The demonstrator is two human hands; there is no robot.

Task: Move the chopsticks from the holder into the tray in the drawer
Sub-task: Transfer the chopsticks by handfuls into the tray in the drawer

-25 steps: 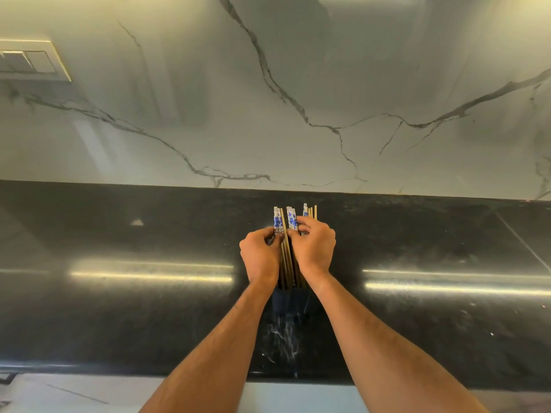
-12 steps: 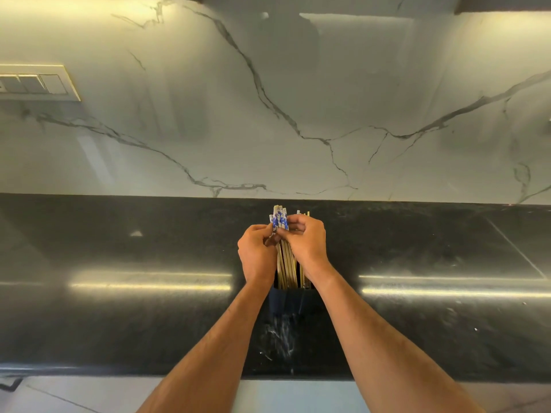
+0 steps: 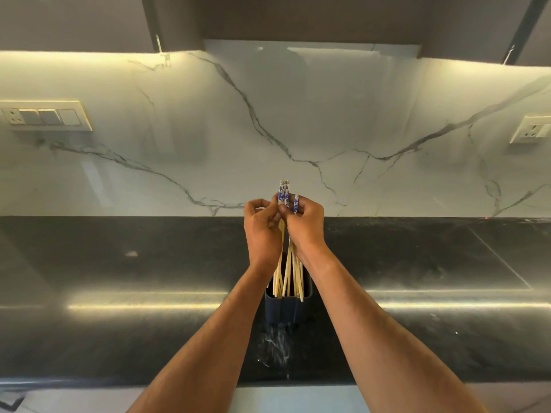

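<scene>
Early stage: chopsticks [image 3: 286, 265] are being gripped by left hand [image 3: 262, 231] and right hand [image 3: 305, 226], frame centre, tips inside holder [image 3: 287, 305]. Drawer tray not being shown.

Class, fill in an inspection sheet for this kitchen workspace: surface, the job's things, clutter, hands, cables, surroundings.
Surface: black countertop, glossy, with light streaks.
Job's things: chopsticks bunched upright, tips at the rim of the dark holder; drawer and tray not in view.
Clutter: nothing seen.
Hands: left hand and right hand both closed around the chopsticks near their blue-patterned tops.
Cables: nothing seen.
Surroundings: marble backsplash, socket panels at left and right, cabinets above.
</scene>
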